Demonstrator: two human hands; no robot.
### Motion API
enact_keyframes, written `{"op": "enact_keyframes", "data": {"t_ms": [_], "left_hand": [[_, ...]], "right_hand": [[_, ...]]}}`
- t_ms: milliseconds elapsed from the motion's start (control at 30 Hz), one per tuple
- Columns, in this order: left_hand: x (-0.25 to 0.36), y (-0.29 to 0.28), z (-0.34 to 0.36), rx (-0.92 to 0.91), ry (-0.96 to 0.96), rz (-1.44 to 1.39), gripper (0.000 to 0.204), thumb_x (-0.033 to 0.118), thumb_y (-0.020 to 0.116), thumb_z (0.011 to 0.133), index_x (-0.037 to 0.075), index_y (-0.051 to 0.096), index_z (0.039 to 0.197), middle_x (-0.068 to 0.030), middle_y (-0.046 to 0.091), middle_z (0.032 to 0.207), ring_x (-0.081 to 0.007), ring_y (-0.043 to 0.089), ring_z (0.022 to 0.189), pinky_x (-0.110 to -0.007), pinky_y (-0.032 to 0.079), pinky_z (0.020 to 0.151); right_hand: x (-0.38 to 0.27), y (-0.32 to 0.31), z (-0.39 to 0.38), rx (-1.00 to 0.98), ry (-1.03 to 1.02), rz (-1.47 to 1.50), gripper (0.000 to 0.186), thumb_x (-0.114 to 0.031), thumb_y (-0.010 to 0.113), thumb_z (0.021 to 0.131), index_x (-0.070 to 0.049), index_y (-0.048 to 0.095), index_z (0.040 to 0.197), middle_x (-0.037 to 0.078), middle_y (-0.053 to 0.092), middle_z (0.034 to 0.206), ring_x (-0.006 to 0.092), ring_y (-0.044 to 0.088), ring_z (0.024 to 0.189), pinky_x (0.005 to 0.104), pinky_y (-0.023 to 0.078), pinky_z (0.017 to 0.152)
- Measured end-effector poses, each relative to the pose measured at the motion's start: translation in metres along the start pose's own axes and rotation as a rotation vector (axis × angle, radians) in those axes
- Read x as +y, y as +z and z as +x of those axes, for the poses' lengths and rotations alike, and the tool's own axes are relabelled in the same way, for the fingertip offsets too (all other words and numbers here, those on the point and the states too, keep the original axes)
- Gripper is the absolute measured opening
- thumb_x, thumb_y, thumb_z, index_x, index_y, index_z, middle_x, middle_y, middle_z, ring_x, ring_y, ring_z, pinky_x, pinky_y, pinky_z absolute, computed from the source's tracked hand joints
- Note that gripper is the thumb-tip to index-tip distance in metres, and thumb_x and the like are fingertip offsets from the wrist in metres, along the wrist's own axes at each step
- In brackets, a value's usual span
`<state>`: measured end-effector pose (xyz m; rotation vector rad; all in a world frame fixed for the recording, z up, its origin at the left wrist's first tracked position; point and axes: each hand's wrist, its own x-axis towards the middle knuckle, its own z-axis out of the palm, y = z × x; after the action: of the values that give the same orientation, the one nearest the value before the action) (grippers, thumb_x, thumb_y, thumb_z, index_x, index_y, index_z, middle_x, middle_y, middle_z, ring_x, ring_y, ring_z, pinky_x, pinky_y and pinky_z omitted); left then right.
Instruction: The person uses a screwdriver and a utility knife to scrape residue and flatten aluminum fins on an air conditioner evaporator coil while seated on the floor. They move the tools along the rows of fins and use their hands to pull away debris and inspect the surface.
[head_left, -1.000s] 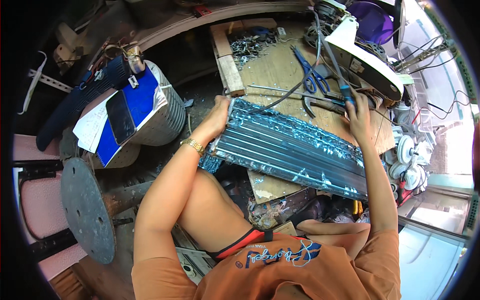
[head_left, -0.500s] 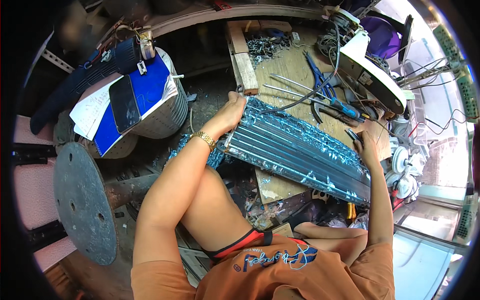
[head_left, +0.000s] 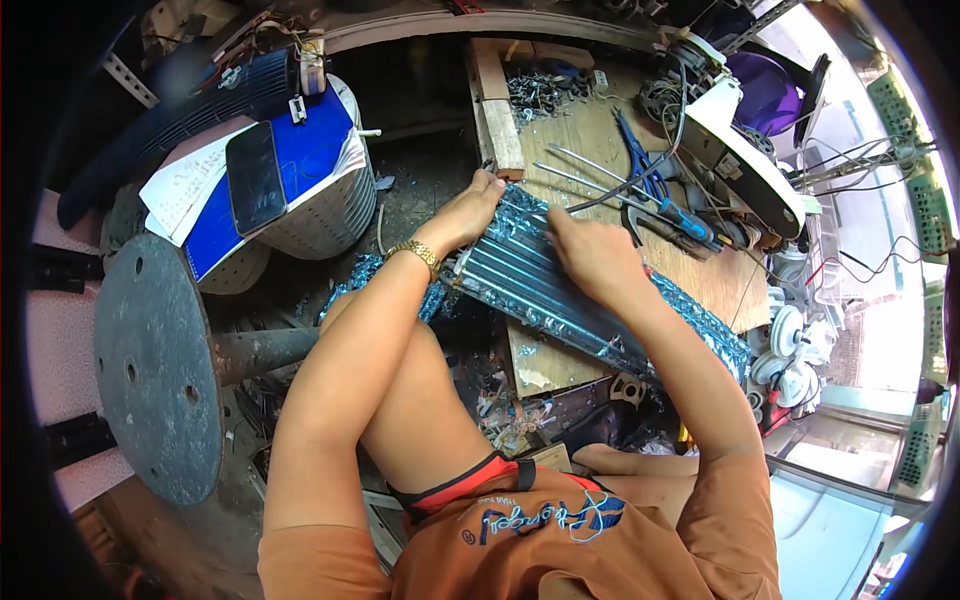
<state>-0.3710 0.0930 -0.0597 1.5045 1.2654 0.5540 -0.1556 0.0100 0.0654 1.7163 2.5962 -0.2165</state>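
Observation:
A long finned metal coil (head_left: 520, 292), bluish and silvery with crumpled fins along its far edge, slants across the front of the wooden board (head_left: 560, 135). My left hand (head_left: 470, 212), with a gold watch (head_left: 415, 252) on its wrist, is closed on the coil's far left corner, beside a wooden block (head_left: 508, 165). My right hand (head_left: 602, 258) is curled over the coil's far edge, a short way right of the left hand. Whatever its fingers hold is hidden beneath the knuckles. My right forearm covers part of the coil's right half.
Behind the coil lie blue-handled cutters (head_left: 640, 155), a blue screwdriver (head_left: 688, 222) and thin metal rods (head_left: 580, 172). Metal scraps (head_left: 540, 95) are heaped at the back. A phone (head_left: 256, 180) rests on a blue folder (head_left: 310, 140) over a ribbed drum; a round metal disc (head_left: 155, 370) stands left.
My right hand has moved left from near the coil's right end to its far left part. My left hand keeps its hold on the corner. The view has shifted slightly.

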Motion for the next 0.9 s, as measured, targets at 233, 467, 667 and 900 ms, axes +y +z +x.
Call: {"op": "enact_keyframes", "data": {"t_ms": [233, 467, 667, 900], "left_hand": [[0.009, 0.006, 0.0, 0.005, 0.044, -0.021, 0.054, 0.05, 0.034, 0.116, 0.006, 0.047, 0.145, -0.0307, 0.064, 0.14, -0.0452, 0.06, 0.136, -0.05, 0.042, 0.115], [0.006, 0.007, 0.0, 0.02, 0.05, -0.03, 0.054, 0.049, 0.033, 0.116, 0.005, 0.047, 0.144, -0.0317, 0.064, 0.14, -0.046, 0.059, 0.137, -0.05, 0.041, 0.116], [0.011, 0.009, 0.0, 0.005, 0.05, -0.055, 0.054, 0.048, 0.033, 0.116, 0.003, 0.047, 0.142, -0.0313, 0.064, 0.14, -0.0433, 0.059, 0.137, -0.048, 0.041, 0.116], [0.015, 0.007, -0.003, -0.012, 0.054, -0.085, 0.049, 0.039, 0.035, 0.119, -0.003, 0.049, 0.138, -0.0204, 0.061, 0.135, -0.0248, 0.054, 0.132, -0.037, 0.037, 0.118]], "right_hand": [[-0.011, 0.019, 0.026, 0.101, -0.1, -0.123, 0.019, -0.029, 0.058, 0.106, -0.01, 0.06, 0.11, 0.018, 0.073, 0.076, 0.041, 0.073, 0.07, 0.0536, 0.056, 0.059], [0.0, 0.002, 0.011, -0.041, -0.021, 0.046, 0.032, -0.036, 0.063, 0.104, -0.005, 0.061, 0.114, 0.019, 0.076, 0.088, 0.042, 0.075, 0.087, 0.0549, 0.057, 0.075], [0.008, 0.005, 0.001, 0.011, -0.101, 0.038, 0.027, -0.029, 0.062, 0.104, -0.003, 0.062, 0.109, 0.018, 0.077, 0.086, 0.0386, 0.076, 0.086, 0.0541, 0.058, 0.076], [-0.011, 0.017, 0.018, 0.131, -0.089, -0.049, 0.019, -0.022, 0.056, 0.104, -0.007, 0.061, 0.114, 0.019, 0.073, 0.077, 0.0425, 0.073, 0.072, 0.0555, 0.056, 0.064]]}}
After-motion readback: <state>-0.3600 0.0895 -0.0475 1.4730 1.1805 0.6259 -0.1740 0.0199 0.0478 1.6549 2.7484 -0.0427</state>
